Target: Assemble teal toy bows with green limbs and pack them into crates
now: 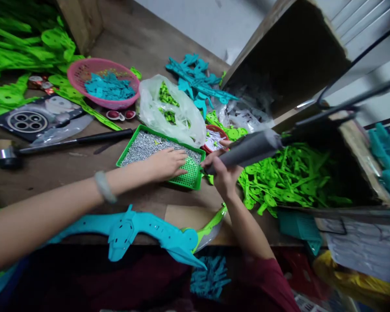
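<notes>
My left hand (169,164) lies over a green plastic tray (190,173) filled with small silvery screws (143,147). Its fingers are stretched out and slightly apart, touching the screws or just above them. In my right hand (225,175) is a dark, cylindrical electric screwdriver (250,149), tilted, with its tip toward the tray's right end and its cord end at the upper right. Along the table's front edge, below both hands, rests a turquoise plastic toy bow part (152,225); a green curved piece (211,225) joins its right end.
Behind the tray sit a clear bag (191,117) of green bits and a pink basket (130,104) of turquoise pieces. A hammer (68,143) and a phone (29,121) lie left. Green parts (289,177) spill from a box at right; turquoise parts (191,76) pile up behind.
</notes>
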`<action>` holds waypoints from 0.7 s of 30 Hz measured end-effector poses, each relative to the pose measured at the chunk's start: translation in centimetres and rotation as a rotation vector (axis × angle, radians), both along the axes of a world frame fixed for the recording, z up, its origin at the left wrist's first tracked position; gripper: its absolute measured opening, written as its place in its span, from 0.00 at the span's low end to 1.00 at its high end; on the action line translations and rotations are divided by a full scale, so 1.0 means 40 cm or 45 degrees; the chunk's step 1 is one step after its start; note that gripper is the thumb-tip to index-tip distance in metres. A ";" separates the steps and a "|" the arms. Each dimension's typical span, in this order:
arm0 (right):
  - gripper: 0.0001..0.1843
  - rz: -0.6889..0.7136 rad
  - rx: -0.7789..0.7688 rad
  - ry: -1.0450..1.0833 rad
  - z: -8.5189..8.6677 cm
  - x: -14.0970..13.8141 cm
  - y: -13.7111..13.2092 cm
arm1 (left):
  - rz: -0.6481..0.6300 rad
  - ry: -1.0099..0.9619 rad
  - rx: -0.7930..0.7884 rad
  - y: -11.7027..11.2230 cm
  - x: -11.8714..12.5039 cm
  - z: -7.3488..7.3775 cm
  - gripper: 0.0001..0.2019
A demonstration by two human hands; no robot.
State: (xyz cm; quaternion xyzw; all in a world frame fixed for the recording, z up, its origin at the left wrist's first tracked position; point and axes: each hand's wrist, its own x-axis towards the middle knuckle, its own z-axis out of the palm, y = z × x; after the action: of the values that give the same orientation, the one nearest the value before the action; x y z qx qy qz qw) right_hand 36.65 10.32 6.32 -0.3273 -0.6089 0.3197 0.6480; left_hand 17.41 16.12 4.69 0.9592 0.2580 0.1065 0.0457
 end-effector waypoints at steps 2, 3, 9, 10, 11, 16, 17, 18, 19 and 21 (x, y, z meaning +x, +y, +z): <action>0.17 -0.174 0.100 0.047 -0.024 -0.011 0.056 | 0.018 0.168 0.281 0.014 0.008 -0.001 0.14; 0.18 -0.231 0.132 0.085 -0.034 -0.018 0.079 | 0.030 0.162 0.411 -0.008 0.007 -0.001 0.14; 0.22 -0.303 0.047 0.174 -0.082 -0.041 0.145 | -0.235 -0.266 0.445 -0.357 -0.027 -0.046 0.16; 0.22 -0.310 0.047 0.170 -0.088 -0.040 0.149 | -0.284 -0.273 0.401 -0.407 -0.028 -0.063 0.16; 0.21 -0.320 0.053 0.165 -0.094 -0.038 0.152 | -0.302 -0.282 0.367 -0.445 -0.026 -0.082 0.16; 0.19 -0.325 0.092 0.146 -0.108 -0.034 0.168 | -0.235 -0.391 0.320 -0.494 -0.005 -0.165 0.16; 0.19 -0.312 0.100 0.152 -0.109 -0.035 0.171 | -0.222 -0.416 0.320 -0.492 -0.003 -0.176 0.16; 0.18 -0.298 0.107 0.160 -0.109 -0.037 0.174 | -0.203 -0.445 0.319 -0.492 -0.001 -0.184 0.16; 0.18 -0.290 0.113 0.167 -0.109 -0.038 0.176 | -0.180 -0.471 0.315 -0.493 0.000 -0.191 0.17; 0.18 -0.288 0.127 0.179 -0.109 -0.041 0.178 | -0.123 -0.528 0.299 -0.499 0.001 -0.202 0.17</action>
State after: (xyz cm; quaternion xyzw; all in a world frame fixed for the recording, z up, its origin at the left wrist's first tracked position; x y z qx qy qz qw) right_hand 35.01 17.45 1.97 -0.3380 -0.5363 0.2363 0.7364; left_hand 17.44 -3.82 -3.38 0.9267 0.1829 0.3283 -0.0092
